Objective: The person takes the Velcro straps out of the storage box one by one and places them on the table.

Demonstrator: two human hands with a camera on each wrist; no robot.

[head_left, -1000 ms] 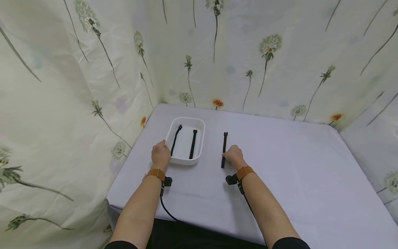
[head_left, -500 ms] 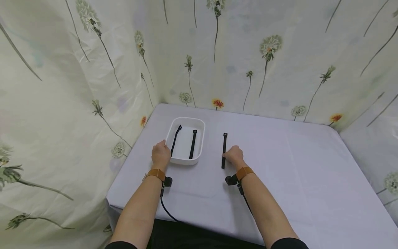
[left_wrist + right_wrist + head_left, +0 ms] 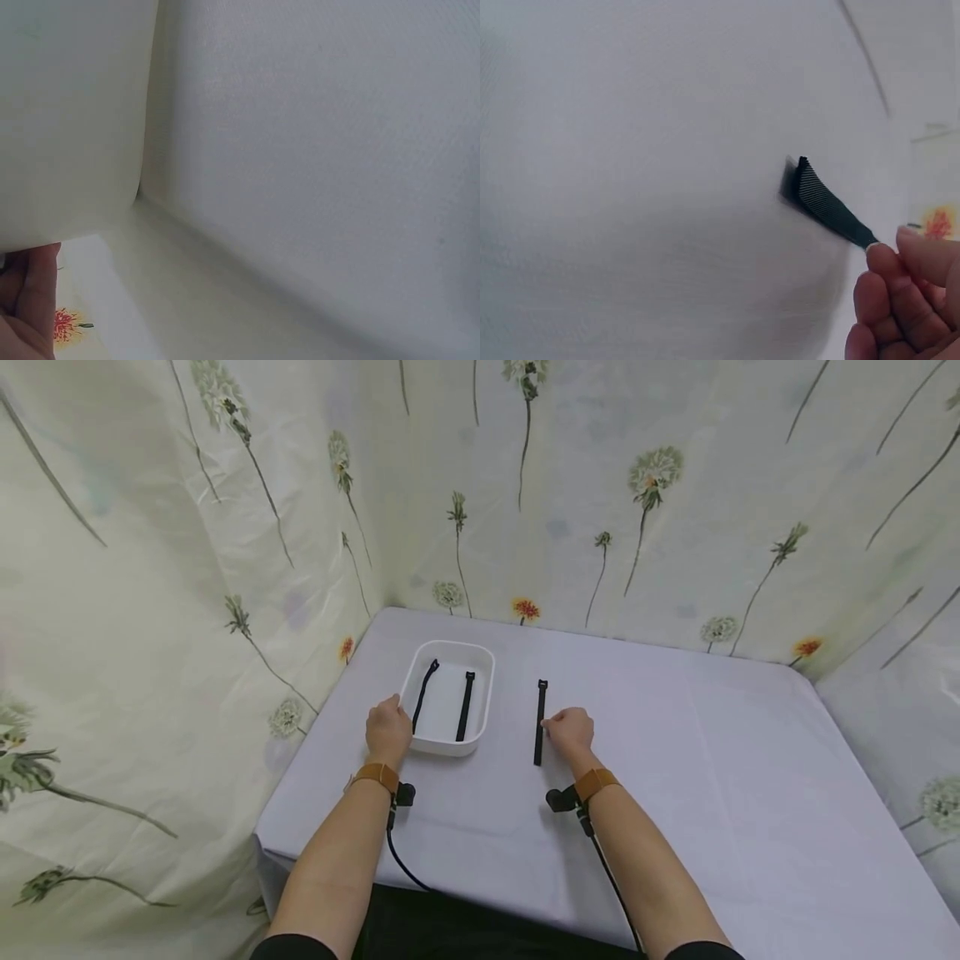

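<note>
A black strap lies straight on the white table, and its end shows in the right wrist view. My right hand sits just right of the strap, fingers curled, fingertips touching its edge. Whether they pinch it is not visible. My left hand grips the near-left corner of a white tray, with a finger against the tray wall. Inside the tray lie two more black straps.
Floral curtains wall in the table on the left, back and right. The table's near edge runs below my forearms. A cable hangs from the left wrist camera.
My right hand has shifted a little to the right, uncovering the whole strap. The strap, the tray and my left hand have stayed put.
</note>
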